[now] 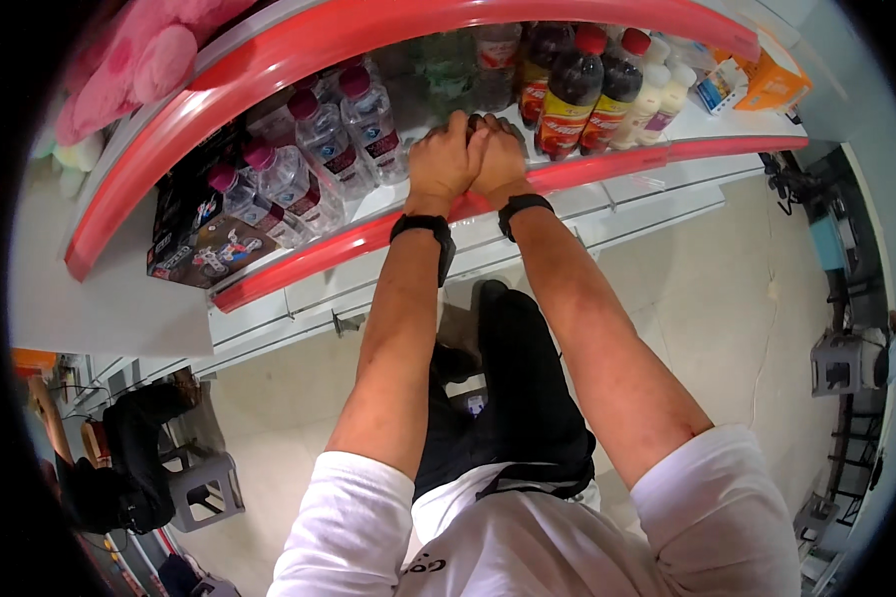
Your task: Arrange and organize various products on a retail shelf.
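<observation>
My left hand [442, 164] and my right hand [500, 157] press together over the front of a shelf with red edging [587, 171]. The fingers of both are curled closed around a small dark spot between them, and what they hold, if anything, is hidden. Just behind my fingers stand pale green clear bottles [446, 72] and a clear bottle with a red and white label [496, 60]. To the left are several clear water bottles [373, 124] with purple caps. Right of my hands are dark soda bottles [570, 95] with red caps and yellow-red labels.
White bottles [645, 107] and an orange box [775, 75] stand at the shelf's right end. A dark toy box [214, 249] sits at its left end. The upper red shelf edge [388, 30] curves overhead, with a pink plush toy [154, 70]. Grey stools [207, 493] stand on the floor.
</observation>
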Motion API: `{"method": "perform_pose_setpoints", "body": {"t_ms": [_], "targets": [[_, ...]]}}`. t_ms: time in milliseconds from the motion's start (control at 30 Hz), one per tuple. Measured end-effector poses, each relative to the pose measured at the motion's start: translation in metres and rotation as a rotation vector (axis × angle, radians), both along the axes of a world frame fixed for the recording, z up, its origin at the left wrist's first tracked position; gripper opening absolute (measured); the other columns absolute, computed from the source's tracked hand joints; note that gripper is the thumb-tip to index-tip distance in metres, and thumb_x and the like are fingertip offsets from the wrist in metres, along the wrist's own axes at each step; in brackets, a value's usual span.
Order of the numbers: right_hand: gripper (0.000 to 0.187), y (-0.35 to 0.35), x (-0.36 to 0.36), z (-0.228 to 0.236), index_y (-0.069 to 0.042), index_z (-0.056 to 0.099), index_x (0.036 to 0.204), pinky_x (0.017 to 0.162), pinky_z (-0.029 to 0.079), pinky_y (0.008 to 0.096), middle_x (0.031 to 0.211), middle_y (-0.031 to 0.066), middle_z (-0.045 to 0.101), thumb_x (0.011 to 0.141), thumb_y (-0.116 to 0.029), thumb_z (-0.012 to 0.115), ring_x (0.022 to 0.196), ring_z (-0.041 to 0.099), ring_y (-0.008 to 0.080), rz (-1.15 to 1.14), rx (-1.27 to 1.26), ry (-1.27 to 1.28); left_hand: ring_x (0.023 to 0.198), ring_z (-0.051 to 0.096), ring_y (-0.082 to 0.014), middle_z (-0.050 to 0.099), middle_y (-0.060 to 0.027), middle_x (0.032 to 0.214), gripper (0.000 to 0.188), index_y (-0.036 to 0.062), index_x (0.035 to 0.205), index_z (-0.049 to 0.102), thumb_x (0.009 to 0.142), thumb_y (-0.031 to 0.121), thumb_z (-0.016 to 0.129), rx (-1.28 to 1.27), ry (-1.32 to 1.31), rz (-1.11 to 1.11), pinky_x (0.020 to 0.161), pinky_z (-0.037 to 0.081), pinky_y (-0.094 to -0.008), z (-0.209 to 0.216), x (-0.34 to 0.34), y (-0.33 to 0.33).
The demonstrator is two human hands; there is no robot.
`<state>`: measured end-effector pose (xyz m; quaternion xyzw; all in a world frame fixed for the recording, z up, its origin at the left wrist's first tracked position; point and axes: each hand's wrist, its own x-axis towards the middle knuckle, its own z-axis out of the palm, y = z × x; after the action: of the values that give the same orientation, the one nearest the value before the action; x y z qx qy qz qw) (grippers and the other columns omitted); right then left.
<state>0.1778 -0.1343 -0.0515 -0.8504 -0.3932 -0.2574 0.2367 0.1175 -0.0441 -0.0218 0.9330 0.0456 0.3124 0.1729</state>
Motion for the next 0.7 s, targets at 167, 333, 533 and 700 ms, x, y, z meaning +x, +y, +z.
{"method": "perform_pose_setpoints", "body": {"t_ms": [167, 333, 533, 700], "targets": [[0.027, 0.001, 0.007, -0.011, -0.004, 0.059, 0.090, 0.086, 0.043, 0.0424, 0.094, 0.0139, 0.059, 0.071, -0.024, 0.061, 0.096, 0.054, 0.0323, -0.032, 0.032, -0.007, 0.070, 0.062, -0.0443, 0.064, -0.0227, 0.074, 0.033, 0.0093, 0.096, 0.048, 0.092, 0.042, 0.047, -0.030, 0.003, -0.016, 0.063, 0.049, -0.0546, -0.004, 0.004, 0.000], [0.028, -0.001, 0.006, -0.007, -0.004, 0.059, 0.092, 0.086, 0.043, 0.0418, 0.095, 0.0125, 0.059, 0.072, -0.024, 0.062, 0.096, 0.054, 0.0316, -0.014, 0.029, -0.016, 0.069, 0.062, -0.0437, 0.065, -0.0227, 0.073, 0.034, 0.0091, 0.098, 0.048, 0.092, 0.043, 0.046, -0.015, 0.006, -0.001, 0.062, 0.049, -0.0547, 0.001, 0.002, -0.004], [0.027, -0.001, 0.005, -0.007, -0.005, 0.059, 0.090, 0.087, 0.043, 0.0417, 0.096, 0.0125, 0.059, 0.072, -0.024, 0.062, 0.096, 0.054, 0.0318, -0.051, 0.046, 0.055, 0.068, 0.063, -0.0432, 0.065, -0.0218, 0.073, 0.034, 0.0093, 0.095, 0.048, 0.093, 0.043, 0.045, -0.009, -0.001, -0.005, 0.061, 0.048, -0.0546, -0.001, 0.004, -0.003], [0.029, -0.001, 0.003, -0.002, -0.004, 0.058, 0.093, 0.087, 0.043, 0.0425, 0.096, 0.0144, 0.059, 0.072, -0.023, 0.062, 0.096, 0.055, 0.0334, -0.027, -0.016, 0.034, 0.069, 0.063, -0.0434, 0.065, -0.0216, 0.073, 0.034, 0.0094, 0.095, 0.048, 0.093, 0.043, 0.045, 0.003, 0.020, 0.012, 0.062, 0.048, -0.0542, -0.003, 0.004, -0.001]]}}
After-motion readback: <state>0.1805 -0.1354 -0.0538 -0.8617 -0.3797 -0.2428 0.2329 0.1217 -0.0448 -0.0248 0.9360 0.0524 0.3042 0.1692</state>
